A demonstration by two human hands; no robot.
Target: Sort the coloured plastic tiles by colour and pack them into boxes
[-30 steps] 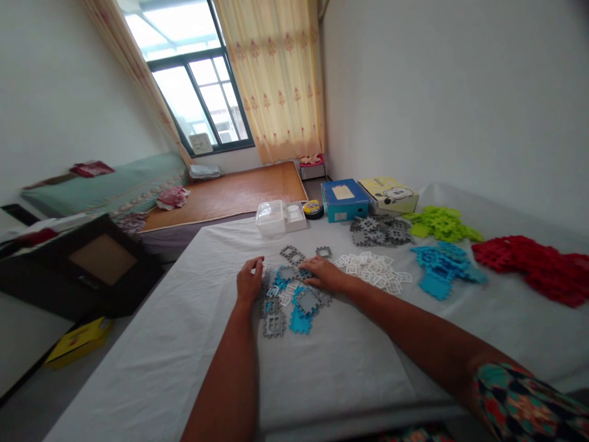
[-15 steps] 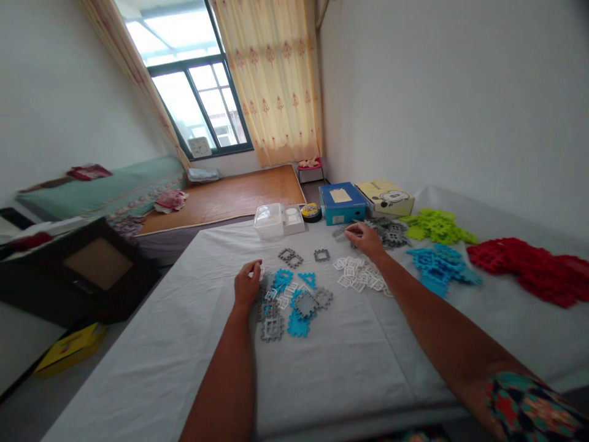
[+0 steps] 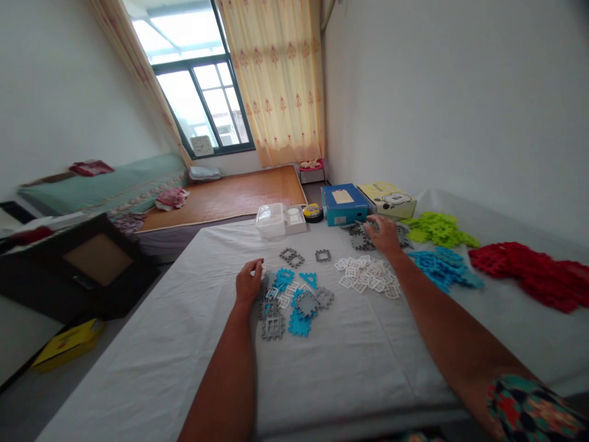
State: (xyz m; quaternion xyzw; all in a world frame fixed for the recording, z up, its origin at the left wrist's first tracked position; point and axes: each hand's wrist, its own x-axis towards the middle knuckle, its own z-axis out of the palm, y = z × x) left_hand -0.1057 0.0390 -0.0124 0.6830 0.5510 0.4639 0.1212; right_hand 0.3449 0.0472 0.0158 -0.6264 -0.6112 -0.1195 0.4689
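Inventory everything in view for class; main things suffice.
Tablecloth: one, whitish, foreground
Tile piles: five, grey, white, lime, blue, red, right
Mixed tiles: several, grey, blue, white, centre
Loose frames: three, grey, beyond mixed tiles
Cartons: two, blue, yellow, tablecloth's far edge
Tin: one, black, yellow, beside cartons
Tray: one, white, beside tin
Container: one, clear, beside tray
Bed mat: one, brown, beyond tablecloth
Cabinet: one, dark, left
Window: one, dark frame, back
Curtains: two, yellowish, flanking window
Left hand: one, bare, beside mixed tiles
Right hand: one, bare, at grey pile

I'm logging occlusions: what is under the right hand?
Grey pieces show on both sides of the right hand; whatever lies directly beneath it is covered and cannot be seen.
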